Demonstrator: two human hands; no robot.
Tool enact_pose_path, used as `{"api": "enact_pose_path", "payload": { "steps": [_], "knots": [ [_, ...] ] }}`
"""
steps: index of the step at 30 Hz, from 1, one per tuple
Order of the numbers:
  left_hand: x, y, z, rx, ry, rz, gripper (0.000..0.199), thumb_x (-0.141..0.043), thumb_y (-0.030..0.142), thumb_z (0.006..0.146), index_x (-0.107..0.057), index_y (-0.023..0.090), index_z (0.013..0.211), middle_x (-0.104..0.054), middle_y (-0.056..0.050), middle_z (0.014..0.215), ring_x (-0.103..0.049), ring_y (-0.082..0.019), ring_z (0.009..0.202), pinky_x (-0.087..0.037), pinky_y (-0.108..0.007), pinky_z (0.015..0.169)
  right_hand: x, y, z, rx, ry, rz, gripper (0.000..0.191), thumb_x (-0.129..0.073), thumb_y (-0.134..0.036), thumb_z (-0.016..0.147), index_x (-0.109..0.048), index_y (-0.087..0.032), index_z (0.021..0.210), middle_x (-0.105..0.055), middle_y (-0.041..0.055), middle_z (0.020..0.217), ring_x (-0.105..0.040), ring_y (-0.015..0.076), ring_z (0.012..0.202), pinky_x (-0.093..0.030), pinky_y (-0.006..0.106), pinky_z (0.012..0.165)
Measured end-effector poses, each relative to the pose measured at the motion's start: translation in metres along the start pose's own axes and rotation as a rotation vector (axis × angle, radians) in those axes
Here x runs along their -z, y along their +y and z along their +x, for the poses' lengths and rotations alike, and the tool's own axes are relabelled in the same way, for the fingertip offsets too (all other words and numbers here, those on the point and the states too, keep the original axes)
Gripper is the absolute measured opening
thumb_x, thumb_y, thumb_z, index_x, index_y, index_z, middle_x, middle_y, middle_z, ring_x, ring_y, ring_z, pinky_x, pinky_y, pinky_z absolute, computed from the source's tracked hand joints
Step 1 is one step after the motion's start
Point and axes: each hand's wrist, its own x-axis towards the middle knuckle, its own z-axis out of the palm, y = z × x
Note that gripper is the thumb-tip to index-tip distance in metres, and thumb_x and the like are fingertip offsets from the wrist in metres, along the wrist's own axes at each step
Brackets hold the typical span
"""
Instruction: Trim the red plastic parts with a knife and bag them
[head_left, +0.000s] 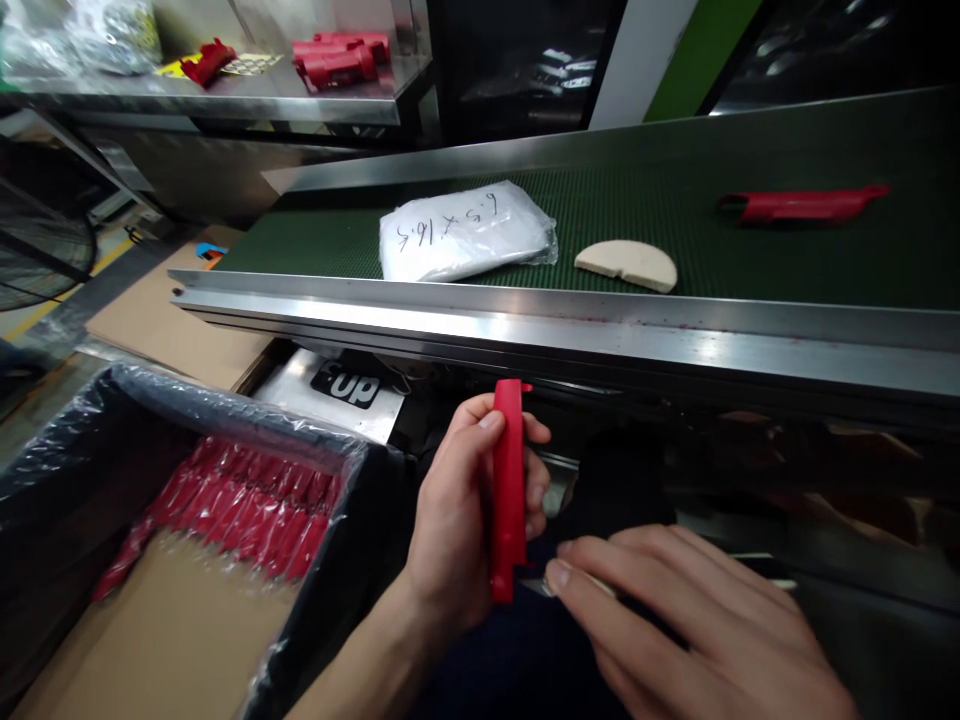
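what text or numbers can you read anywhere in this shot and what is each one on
"6.5 x 16.5", handwritten on the white plastic bag lying on the green conveyor belt.
"up", white letters on a black patch of the white sheet under the belt's metal edge; the patch is partly hidden, so more letters may be cut off.
The yellow patterned sheet on the far metal shelf is too small and blurred to read.

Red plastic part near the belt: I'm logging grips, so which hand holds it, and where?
The left hand grips the red plastic part upright around its middle. The right hand holds a thin blade-like tool.
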Motion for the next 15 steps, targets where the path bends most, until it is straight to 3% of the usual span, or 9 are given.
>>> {"api": "enact_pose_path", "payload": {
  "steps": [3,6,10,15],
  "knots": [
    [0.000,0.000,-0.001,-0.010,0.008,0.013,0.016,-0.046,0.035,0.095,-0.046,0.020,0.099,-0.054,-0.002,0.094,-0.042,-0.008,0.058,-0.034,-0.017,0.043,0.009,0.006,-0.002,-0.028,0.031,0.045,0.033,-0.055,0.000,0.084,-0.067,-0.015,0.111,-0.068,0.0056,0.108,-0.061,0.0160,0.098,-0.051,0.028,0.079],
    [0.003,-0.003,-0.007,0.018,-0.031,0.061,0.019,-0.061,0.030,0.089,-0.047,0.022,0.100,-0.054,0.001,0.089,-0.044,-0.006,0.059,-0.035,-0.014,0.045,0.016,0.017,0.002,-0.031,0.087,0.044,0.040,-0.059,0.002,0.081,-0.063,-0.012,0.118,-0.065,0.0081,0.114,-0.060,0.0174,0.106,-0.051,0.030,0.088],
    [0.006,-0.010,-0.018,0.047,-0.115,0.141,0.022,-0.064,0.027,0.088,-0.047,0.022,0.100,-0.052,0.005,0.074,-0.044,-0.004,0.050,-0.035,-0.013,0.043,0.018,0.025,0.016,-0.066,0.109,-0.013,0.038,-0.059,0.003,0.082,-0.064,-0.009,0.117,-0.064,0.0111,0.112,-0.059,0.0181,0.105,-0.050,0.032,0.087],
    [0.000,-0.011,-0.032,0.028,-0.046,0.194,0.025,-0.065,0.028,0.087,-0.046,0.021,0.101,-0.057,0.001,0.091,-0.045,0.000,0.046,-0.032,-0.013,0.042,0.013,0.024,0.024,-0.055,0.116,-0.073,0.035,-0.057,-0.001,0.085,-0.065,-0.011,0.118,-0.066,0.0115,0.109,-0.060,0.0207,0.099,-0.049,0.036,0.080]
  ]
}}
